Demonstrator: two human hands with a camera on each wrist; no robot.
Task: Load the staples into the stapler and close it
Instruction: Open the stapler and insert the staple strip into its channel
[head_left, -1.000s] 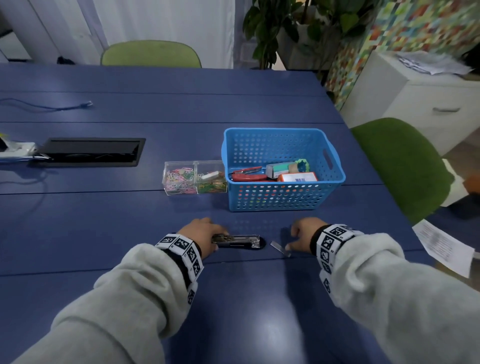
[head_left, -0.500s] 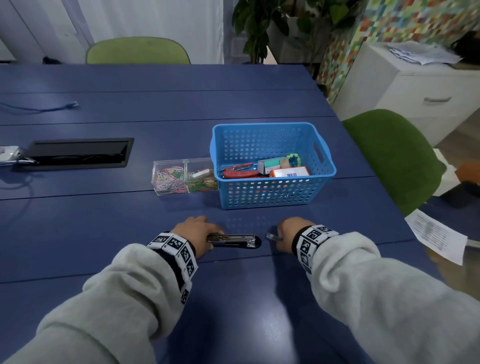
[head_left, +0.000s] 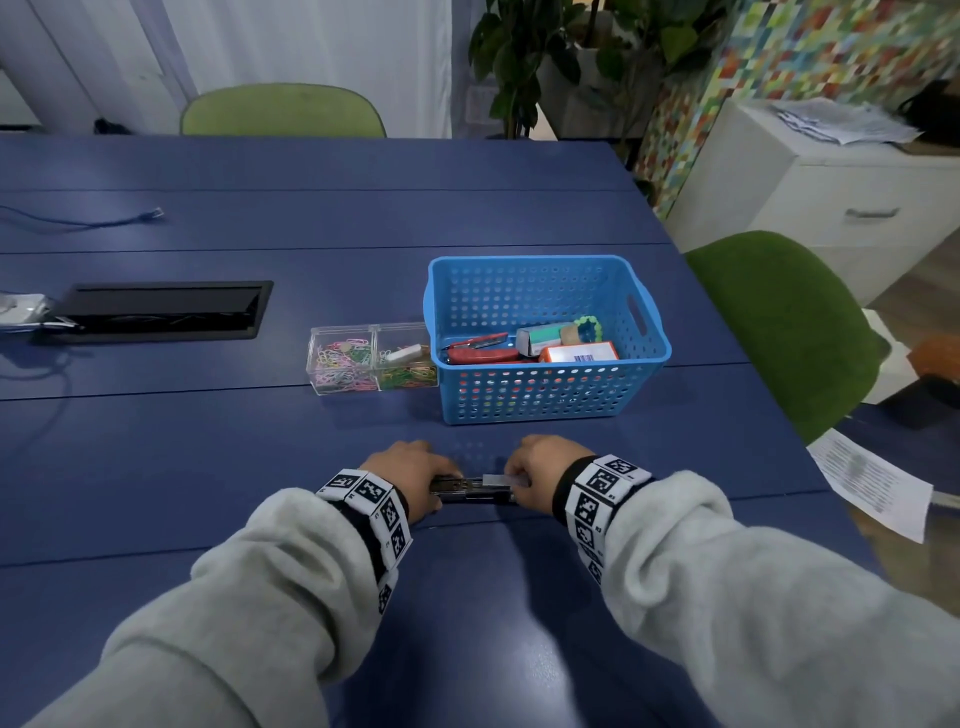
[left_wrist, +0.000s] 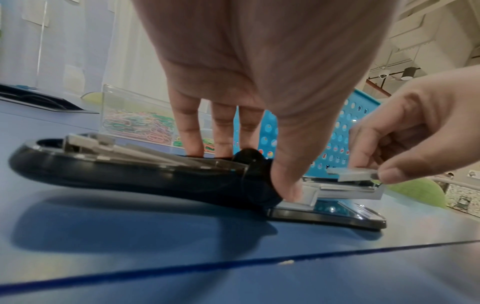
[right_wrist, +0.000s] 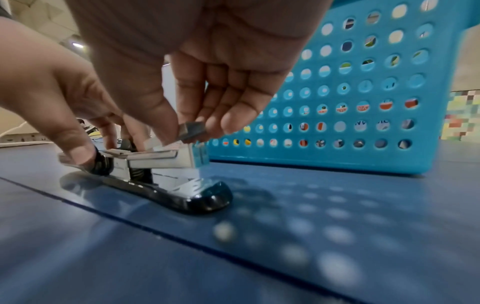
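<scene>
Stapler (head_left: 470, 490) lies flat on the blue table (head_left: 260, 467) right in front of me, between my two hands, with the blue basket (head_left: 545, 395) just behind it. From the head view my left hand (head_left: 410, 475) covers its left end and my right hand (head_left: 540, 475) sits at its right end; a pale strip shows between them. A clear box of paper clips (head_left: 371, 358) stands beside the basket.

From my left wrist, the stapler (left_wrist: 124, 172) is folded wide open, its dark lid lying back on the table so the metal channel (left_wrist: 345, 191) faces up. My left thumb (left_wrist: 285, 181) and fingers (left_wrist: 192, 131) pinch the hinge, which I judge keeps the body from sliding while I load. My right hand (left_wrist: 415, 131) pinches the staples (left_wrist: 348, 173) by their outer end, and the strip hovers just above the channel, roughly level with it, not yet seated.

From my right wrist, my right thumb (right_wrist: 155, 115) and fingertips (right_wrist: 233, 121) are curled around the staples (right_wrist: 192, 129), gripping the end so the rest of the strip is free to drop in. The channel (right_wrist: 158, 158) sits directly below. My left hand (right_wrist: 59, 107) clamps the hinge behind it. Loading is only begun, I think: the strip has to settle straight into the channel, then the lid has to swing over and shut.
</scene>
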